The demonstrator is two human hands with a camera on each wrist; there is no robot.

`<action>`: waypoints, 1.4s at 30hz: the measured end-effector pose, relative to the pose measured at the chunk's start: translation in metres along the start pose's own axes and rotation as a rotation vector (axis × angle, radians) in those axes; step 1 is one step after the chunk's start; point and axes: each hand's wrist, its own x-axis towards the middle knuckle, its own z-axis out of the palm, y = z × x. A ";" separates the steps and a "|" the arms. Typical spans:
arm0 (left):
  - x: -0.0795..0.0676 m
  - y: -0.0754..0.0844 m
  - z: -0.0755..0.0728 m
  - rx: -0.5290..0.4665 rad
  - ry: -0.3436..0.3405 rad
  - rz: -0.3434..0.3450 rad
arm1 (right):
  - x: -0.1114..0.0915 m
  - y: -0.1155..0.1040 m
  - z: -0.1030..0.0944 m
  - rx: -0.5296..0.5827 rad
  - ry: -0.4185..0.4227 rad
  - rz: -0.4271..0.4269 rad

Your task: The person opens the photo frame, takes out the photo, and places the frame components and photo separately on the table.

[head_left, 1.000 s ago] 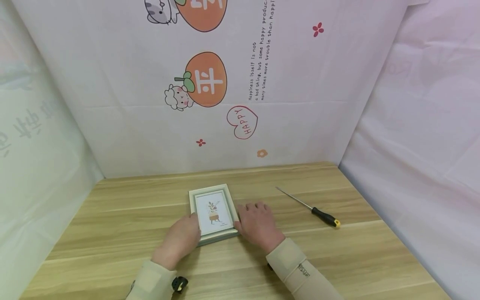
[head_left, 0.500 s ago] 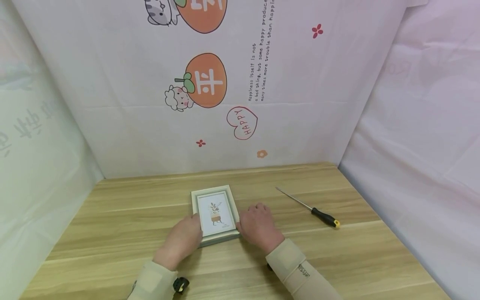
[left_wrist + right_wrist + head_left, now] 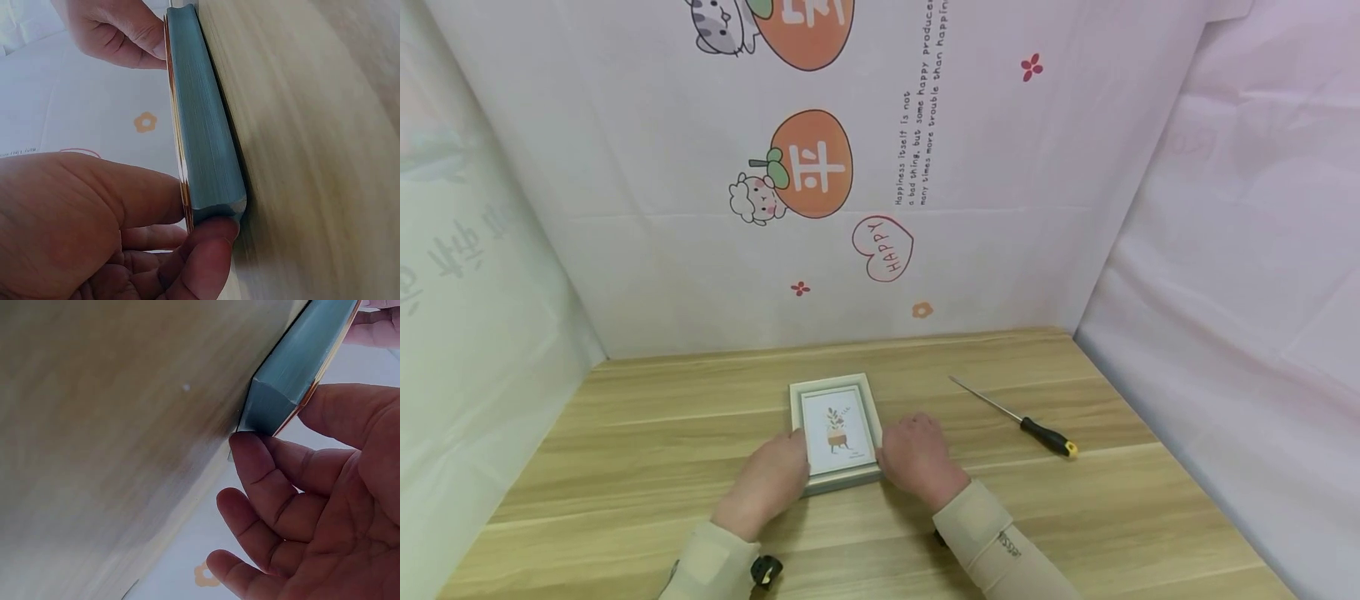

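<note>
A picture frame (image 3: 872,406) with a pale border lies face up on the table, showing a print of a potted plant on legs. My left hand (image 3: 771,477) grips its left side near the front corner. On the opposite side, my right hand (image 3: 916,454) holds the right edge. In the left wrist view the grey-blue side wall of the picture frame (image 3: 203,119) stands between thumb and fingers of the left hand (image 3: 75,219). The right wrist view has the right thumb on the face edge of the picture frame (image 3: 306,356) and fingertips at its side.
A screwdriver (image 3: 1045,435) with a black and yellow handle lies to the right, its tip pointing to the back left. The wood-grain table (image 3: 625,433) meets a printed white cloth (image 3: 985,250) at the back, with more white cloth on both sides.
Both hands keep their hold while the picture frame shifts slightly to the right and turns a little straighter. The screwdriver stays in place on the table.
</note>
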 end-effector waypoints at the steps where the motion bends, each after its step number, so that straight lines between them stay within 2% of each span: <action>1: 0.000 0.001 0.001 0.010 0.002 0.007 | -0.001 0.000 -0.001 0.002 0.000 0.004; 7: 0.002 0.003 0.003 0.038 -0.001 0.019 | -0.004 0.003 -0.002 0.038 0.004 0.027; 12: 0.004 0.005 0.004 0.018 0.002 0.023 | -0.006 0.005 -0.002 0.075 -0.003 0.054; 19: 0.004 0.006 0.007 -0.028 0.046 0.069 | -0.011 0.009 -0.003 0.079 -0.012 0.054; 21: 0.005 0.006 0.008 -0.043 0.033 0.059 | -0.012 0.009 -0.006 0.083 -0.016 0.053; 30: 0.007 0.008 0.011 -0.067 0.026 0.057 | -0.018 0.013 -0.017 0.263 0.003 0.073; 37: 0.007 0.009 0.013 -0.067 0.027 0.074 | -0.020 0.017 -0.020 0.364 0.070 0.071; 42: 0.007 0.012 0.012 -0.089 0.004 0.061 | -0.019 0.021 -0.022 0.464 0.083 0.087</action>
